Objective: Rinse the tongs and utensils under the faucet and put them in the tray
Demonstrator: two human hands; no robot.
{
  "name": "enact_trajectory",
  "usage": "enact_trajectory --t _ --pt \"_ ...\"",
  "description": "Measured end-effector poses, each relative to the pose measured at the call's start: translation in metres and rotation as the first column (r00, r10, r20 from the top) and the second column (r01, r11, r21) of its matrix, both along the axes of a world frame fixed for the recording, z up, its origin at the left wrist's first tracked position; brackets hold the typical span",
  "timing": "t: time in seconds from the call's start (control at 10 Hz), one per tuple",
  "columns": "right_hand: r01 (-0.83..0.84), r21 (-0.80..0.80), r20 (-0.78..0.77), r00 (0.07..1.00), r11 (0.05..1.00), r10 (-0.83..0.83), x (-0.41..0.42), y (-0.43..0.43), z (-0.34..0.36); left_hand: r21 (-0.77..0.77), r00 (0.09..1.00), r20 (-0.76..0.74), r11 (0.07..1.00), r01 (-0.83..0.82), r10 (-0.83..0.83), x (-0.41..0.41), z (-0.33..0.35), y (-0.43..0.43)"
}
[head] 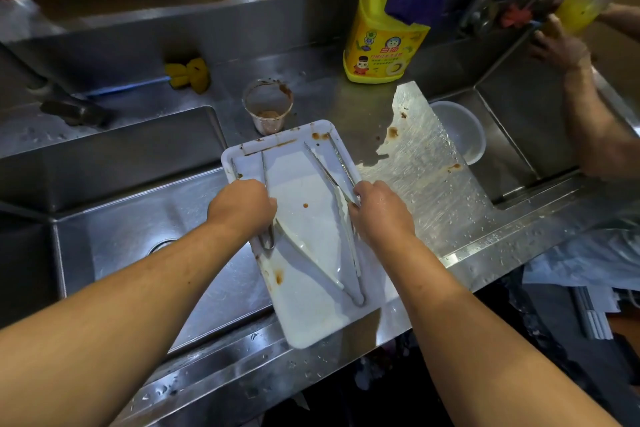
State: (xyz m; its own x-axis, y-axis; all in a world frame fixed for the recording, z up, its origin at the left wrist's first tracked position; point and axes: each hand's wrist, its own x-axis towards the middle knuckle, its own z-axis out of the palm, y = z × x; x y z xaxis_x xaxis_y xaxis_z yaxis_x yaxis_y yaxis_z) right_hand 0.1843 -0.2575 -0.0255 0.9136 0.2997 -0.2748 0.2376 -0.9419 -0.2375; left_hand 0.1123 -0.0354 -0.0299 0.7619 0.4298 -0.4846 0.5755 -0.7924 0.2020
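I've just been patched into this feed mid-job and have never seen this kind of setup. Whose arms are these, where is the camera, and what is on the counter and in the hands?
There is no machine here. A person works with bare hands, and the single picture comes from a camera worn on their head, looking down.

A stained white tray sits partly over the sink. The left hand grips one pair of metal tongs, and the right hand pinches a second metal pair. White plastic tongs lie loose between them.

Behind the tray are a sauce-smeared cup, a yellow soap bottle, a sponge and a sheet of plastic film. The arm on the right is another person's.
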Motion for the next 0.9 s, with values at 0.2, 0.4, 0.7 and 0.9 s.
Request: enact_trajectory --t 0.2,0.4,0.7,0.9 --pt "-0.029 -0.02 0.009 1.0 0.999 0.029 -0.004 0.005 -0.01 -0.024 0.999 0.018 0.999 -0.031 0.031 0.001 -0.004 0.003" --pt "-0.031 0.001 0.044 0.999 1.0 0.031 -0.007 0.0 -0.011 -0.014 0.997 0.077 1.0 -0.026 0.027 -0.005 -0.012 0.005" --pt "-0.036 0.031 0.125 0.992 0.999 0.032 -0.013 -0.007 0.001 -0.236 0.981 0.134 0.966 -0.104 0.138 -0.026 -0.005 0.002" --pt "-0.187 0.08 0.055 0.982 0.979 0.183 -0.058 0.011 0.021 -0.288 0.991 0.069 0.953 -0.091 0.116 -0.072 0.013 0.014"
